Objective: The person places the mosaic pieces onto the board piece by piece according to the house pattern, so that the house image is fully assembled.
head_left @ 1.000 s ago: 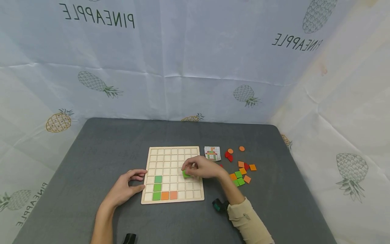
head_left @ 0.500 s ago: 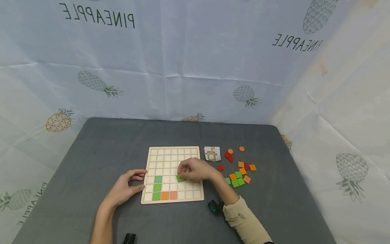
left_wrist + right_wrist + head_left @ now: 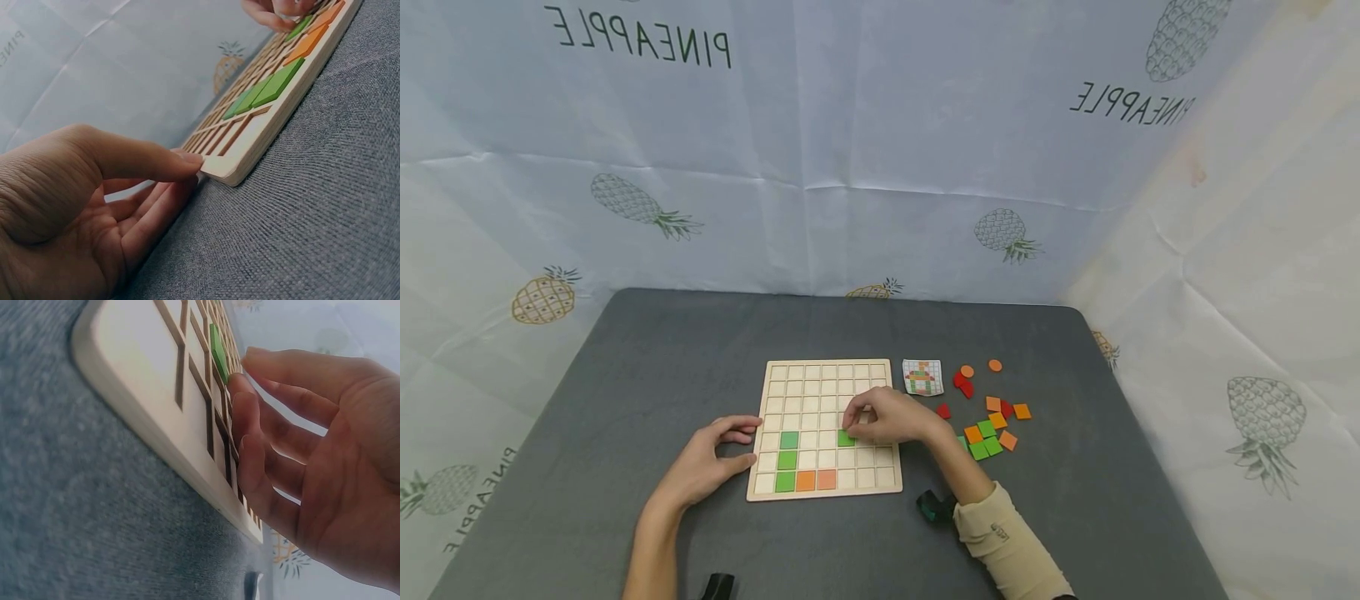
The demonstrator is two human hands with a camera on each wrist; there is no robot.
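A light wooden grid board (image 3: 811, 406) lies on the dark table. My left hand (image 3: 703, 458) rests against its left edge; in the left wrist view the thumb (image 3: 181, 164) touches the board near a corner. A green square tile (image 3: 846, 438) sits on the board right of its middle, partly hidden. My right hand (image 3: 887, 417) is over it; in the right wrist view the fingertips (image 3: 236, 384) are at the tile's edge, thumb and forefinger apart. Green tiles (image 3: 787, 460) form a column on the left, with two orange tiles (image 3: 816, 481) along the bottom row.
A small pattern card (image 3: 922, 377) lies right of the board. Loose green, orange and red tiles (image 3: 992, 447) are scattered further right, with orange discs (image 3: 996, 366) behind. A black device (image 3: 720, 587) shows at the bottom edge. Printed cloth hangs behind the table.
My right hand has brought the green tile leftward, then set it into a board cell, the fingers shifting slightly back to the right. My left hand has stayed at the board's edge.
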